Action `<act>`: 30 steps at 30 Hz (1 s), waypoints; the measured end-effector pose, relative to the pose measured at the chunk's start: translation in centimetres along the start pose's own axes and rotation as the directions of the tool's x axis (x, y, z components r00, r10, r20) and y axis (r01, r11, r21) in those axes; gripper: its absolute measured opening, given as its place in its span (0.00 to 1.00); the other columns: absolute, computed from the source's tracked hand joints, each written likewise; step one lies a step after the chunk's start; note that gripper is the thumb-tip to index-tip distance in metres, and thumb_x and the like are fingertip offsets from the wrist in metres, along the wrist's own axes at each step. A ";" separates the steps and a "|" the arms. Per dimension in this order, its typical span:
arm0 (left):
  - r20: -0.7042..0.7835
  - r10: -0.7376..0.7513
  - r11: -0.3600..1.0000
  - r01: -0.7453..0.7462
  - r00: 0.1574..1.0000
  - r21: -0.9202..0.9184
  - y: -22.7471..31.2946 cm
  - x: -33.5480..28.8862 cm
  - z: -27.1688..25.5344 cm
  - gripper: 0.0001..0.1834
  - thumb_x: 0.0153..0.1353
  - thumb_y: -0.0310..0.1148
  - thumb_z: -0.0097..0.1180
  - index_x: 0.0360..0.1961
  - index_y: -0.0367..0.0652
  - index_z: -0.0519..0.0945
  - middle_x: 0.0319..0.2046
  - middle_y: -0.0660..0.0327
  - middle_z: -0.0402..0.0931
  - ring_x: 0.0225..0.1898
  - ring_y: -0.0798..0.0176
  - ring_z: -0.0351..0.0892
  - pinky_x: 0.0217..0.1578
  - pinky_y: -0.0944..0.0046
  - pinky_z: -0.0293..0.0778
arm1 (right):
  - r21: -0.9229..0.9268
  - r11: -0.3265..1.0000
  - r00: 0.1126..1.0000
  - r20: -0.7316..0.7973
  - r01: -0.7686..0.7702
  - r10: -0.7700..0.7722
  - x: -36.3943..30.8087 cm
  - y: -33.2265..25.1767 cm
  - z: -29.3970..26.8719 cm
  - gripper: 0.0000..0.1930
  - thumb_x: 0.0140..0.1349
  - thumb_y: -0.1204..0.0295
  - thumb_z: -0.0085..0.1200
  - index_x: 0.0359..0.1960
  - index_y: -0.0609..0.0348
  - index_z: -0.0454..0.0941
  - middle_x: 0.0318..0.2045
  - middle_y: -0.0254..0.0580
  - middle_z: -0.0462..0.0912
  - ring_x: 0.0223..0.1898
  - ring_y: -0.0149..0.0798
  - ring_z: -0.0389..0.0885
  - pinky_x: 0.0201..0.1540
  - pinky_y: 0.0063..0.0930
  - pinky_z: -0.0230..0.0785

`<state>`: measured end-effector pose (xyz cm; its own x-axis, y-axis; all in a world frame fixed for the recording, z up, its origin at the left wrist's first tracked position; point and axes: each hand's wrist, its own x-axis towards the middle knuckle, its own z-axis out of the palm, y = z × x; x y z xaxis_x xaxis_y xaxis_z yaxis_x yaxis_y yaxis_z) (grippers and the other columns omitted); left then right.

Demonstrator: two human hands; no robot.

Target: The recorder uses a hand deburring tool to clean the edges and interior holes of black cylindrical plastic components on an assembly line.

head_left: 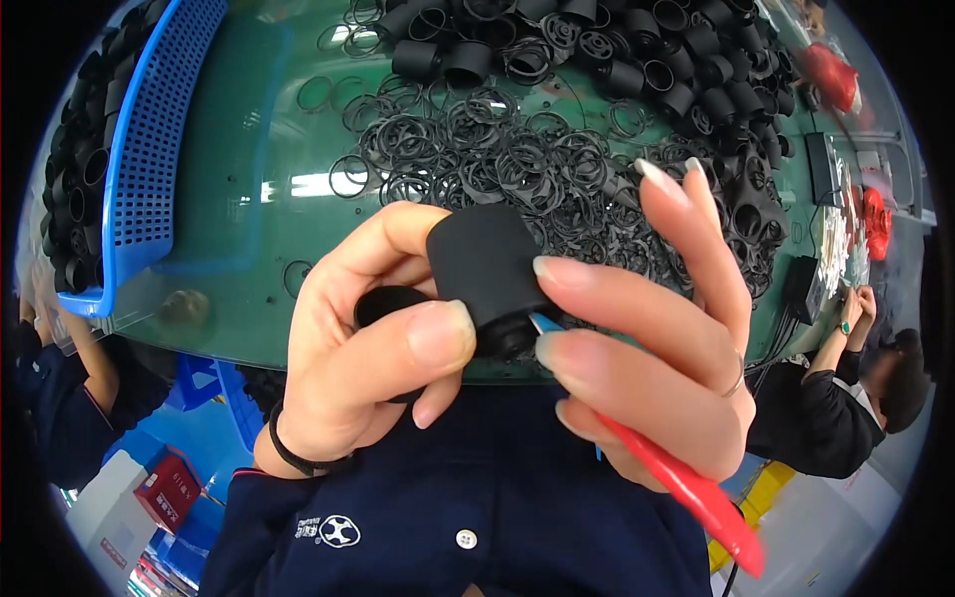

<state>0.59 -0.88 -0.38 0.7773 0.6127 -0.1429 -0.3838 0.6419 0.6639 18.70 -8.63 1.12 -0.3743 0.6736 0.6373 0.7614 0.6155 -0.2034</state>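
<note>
My left hand (343,343) is closed around a black cylindrical plastic part (482,261), held tilted in front of my chest. A second black round part (390,301) shows in the same palm, mostly covered by the fingers. In my right hand (657,373) is a slim knife with a red handle (686,488), gripped between thumb and fingers. Its bluish blade tip (542,323) lies at the lower rim of the cylinder; whether it cuts into it I cannot tell. The right index fingertip rests against the cylinder's side, while other fingers of that hand are raised.
Thin black rings and scraps (487,149) lie piled on the green table (239,199). Black cylinders (696,70) heap up at the far right. A blue perforated basket (149,149) stands left, with more black parts beyond it. Co-workers sit at left and right (826,418).
</note>
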 end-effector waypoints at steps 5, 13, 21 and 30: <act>-0.013 -0.070 0.994 0.069 0.997 -0.088 -0.5 -0.4 0.4 0.13 0.52 0.28 0.52 0.38 0.36 0.68 0.30 0.58 0.71 0.18 0.75 0.66 0.12 0.77 0.61 | -0.244 0.952 0.972 -0.191 -0.184 0.139 1.0 -2.6 2.1 0.08 0.58 0.69 0.45 0.37 0.56 0.67 0.35 0.47 0.77 0.36 0.46 0.77 0.45 0.48 0.68; 0.124 -0.206 0.953 0.228 0.971 -0.201 -0.2 -0.5 0.6 0.23 0.59 0.48 0.40 0.49 0.43 0.62 0.37 0.48 0.70 0.15 0.70 0.67 0.10 0.77 0.62 | -0.157 0.986 0.958 -0.286 -0.063 0.016 0.4 -1.4 2.2 0.15 0.63 0.71 0.30 0.47 0.70 0.54 0.33 0.68 0.73 0.29 0.54 0.79 0.39 0.46 0.72; 0.114 -0.087 0.918 0.124 0.990 -0.376 -1.1 -0.2 -0.7 0.08 0.55 0.28 0.49 0.35 0.39 0.66 0.28 0.57 0.71 0.16 0.70 0.68 0.11 0.75 0.61 | 0.144 0.989 0.863 -0.496 -0.025 0.094 -1.2 -0.9 2.9 0.13 0.60 0.63 0.39 0.40 0.57 0.70 0.51 0.69 0.61 0.53 0.56 0.64 0.54 0.59 0.50; -0.041 -0.125 0.973 0.130 0.991 0.192 0.2 -0.2 -0.5 0.28 0.54 0.52 0.49 0.43 0.36 0.62 0.37 0.45 0.68 0.12 0.71 0.67 0.10 0.80 0.61 | 0.079 0.774 0.712 -0.342 -0.628 0.613 0.2 -1.9 2.2 0.13 0.60 0.71 0.40 0.39 0.70 0.71 0.29 0.47 0.76 0.25 0.32 0.74 0.33 0.23 0.66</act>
<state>0.14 -0.62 -0.57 0.7983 0.5459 -0.2543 -0.1766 0.6159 0.7678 16.05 -8.81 0.02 0.3813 0.7172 0.5833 0.7829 0.0851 -0.6163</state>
